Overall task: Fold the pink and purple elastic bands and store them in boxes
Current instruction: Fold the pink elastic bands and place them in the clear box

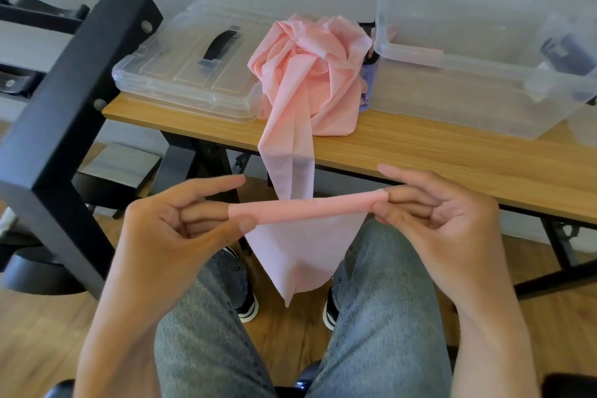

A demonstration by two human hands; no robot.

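A long pink elastic band [307, 74] lies heaped on the wooden table [420, 152] and trails over the front edge down to my lap. My left hand [174, 226] pinches the left end of its folded edge between thumb and fingers. My right hand [439, 207] pinches the right end, so the fold stretches flat between both hands. A loose flap hangs below the fold. A bit of the purple band [366, 81] peeks from behind the pink heap. An open clear plastic box [468, 90] stands at the right of the table.
A clear lid [190, 64] with a black handle lies on the table's left part. A black metal frame [68, 107] rises at the left. Dark items [562, 48] sit in the box's far right end. My jeans-clad legs and shoes are below, on a wooden floor.
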